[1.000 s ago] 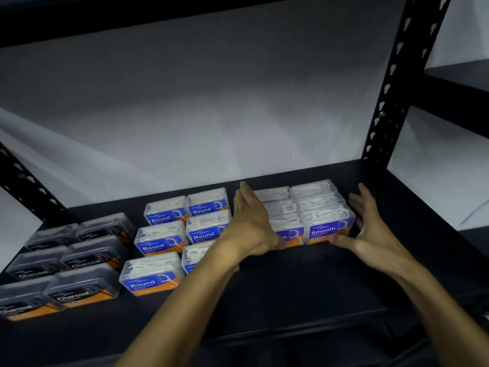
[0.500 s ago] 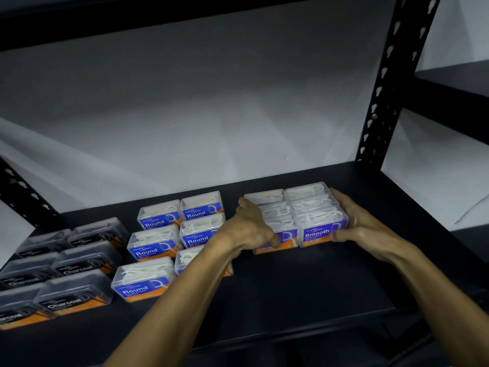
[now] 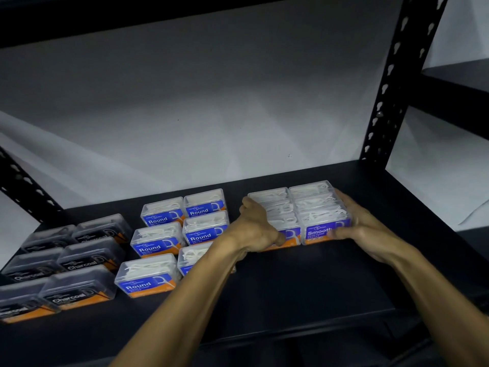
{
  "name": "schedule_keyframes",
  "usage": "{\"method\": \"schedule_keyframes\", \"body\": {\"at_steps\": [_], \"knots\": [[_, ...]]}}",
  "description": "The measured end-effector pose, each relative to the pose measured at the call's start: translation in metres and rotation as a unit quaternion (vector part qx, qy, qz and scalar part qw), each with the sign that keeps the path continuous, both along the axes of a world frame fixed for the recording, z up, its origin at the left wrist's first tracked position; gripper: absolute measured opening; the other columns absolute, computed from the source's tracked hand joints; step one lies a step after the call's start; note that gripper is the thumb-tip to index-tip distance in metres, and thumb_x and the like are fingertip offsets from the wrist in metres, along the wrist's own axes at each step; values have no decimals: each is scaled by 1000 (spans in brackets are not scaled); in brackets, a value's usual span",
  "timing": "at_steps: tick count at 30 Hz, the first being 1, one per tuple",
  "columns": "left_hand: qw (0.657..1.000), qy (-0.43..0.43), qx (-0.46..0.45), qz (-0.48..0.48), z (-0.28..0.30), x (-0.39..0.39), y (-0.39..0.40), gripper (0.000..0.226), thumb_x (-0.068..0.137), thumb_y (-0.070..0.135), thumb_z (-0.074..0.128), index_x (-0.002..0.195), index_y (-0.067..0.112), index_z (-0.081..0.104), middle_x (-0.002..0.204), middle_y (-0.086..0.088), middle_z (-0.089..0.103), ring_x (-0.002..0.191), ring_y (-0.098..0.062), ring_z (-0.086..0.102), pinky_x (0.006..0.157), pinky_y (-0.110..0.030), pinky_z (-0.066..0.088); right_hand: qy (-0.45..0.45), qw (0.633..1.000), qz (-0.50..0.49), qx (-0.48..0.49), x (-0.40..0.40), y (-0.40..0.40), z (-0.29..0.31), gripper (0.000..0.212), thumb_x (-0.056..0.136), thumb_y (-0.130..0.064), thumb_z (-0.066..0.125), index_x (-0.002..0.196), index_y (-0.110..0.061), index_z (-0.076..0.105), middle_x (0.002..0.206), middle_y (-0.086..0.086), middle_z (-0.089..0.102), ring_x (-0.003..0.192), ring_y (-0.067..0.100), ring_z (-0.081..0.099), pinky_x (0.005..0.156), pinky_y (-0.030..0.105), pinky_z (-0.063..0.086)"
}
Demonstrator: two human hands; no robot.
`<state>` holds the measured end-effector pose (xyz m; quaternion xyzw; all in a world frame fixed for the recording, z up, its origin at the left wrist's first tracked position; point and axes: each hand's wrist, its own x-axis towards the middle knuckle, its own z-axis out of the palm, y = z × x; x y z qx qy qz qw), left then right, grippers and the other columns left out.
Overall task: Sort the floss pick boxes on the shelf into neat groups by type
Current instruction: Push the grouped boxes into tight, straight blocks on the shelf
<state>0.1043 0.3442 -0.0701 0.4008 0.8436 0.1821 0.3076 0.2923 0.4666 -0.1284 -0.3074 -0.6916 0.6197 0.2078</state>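
Behind your shelf you have a pale wall (image 3: 211, 102). A black slotted post (image 3: 391, 83) rises at right, another post (image 3: 23, 186) at left.

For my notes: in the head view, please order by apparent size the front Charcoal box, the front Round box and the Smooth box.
1. front Charcoal box and front Round box: look alike.
2. Smooth box: smallest, but farther and partly covered, so unsure.

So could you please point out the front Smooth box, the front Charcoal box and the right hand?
front Smooth box (image 3: 318, 232): head view, on its blue label.
front Charcoal box (image 3: 76, 291): head view, on its lid.
right hand (image 3: 367, 231): head view, back of hand.
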Motion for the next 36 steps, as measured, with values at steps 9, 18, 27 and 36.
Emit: {"method": "schedule_keyframes", "body": {"at_steps": [9,18,27,36], "knots": [[1000,-6,-1,-2,0,2,-2,114,75,22,81,151,5,-1,154,-11,27,132,-26,42,107,-36,40,-2,1000,23,16,7,0,0,96,73,13,68,144,-36,26,131,-17,56,119,3,55,98,24,46],[1000,-18,11,-7,-2,11,-12,110,76,23,80,150,4,1,154,-11,25,133,-25,41,107,-34,39,11,999,29,16,17,-8,-1,95,73,16,65,144,-33,26,129,-18,56,116,-1,57,85,11,48],[999,-32,16,-2,-2,15,-18,112,75,22,81,151,6,0,152,-10,27,132,-24,40,107,-33,39,8,999,28,16,21,-12,-4,96,73,13,67,145,-34,25,131,-19,55,119,0,55,87,12,47],[999,-32,8,-3,0,14,-18,114,74,23,82,151,9,0,151,-8,30,132,-24,41,108,-35,39,-32,999,17,31,22,-13,-1,103,72,4,75,149,-34,18,137,-18,50,121,5,54,100,25,43]]}}
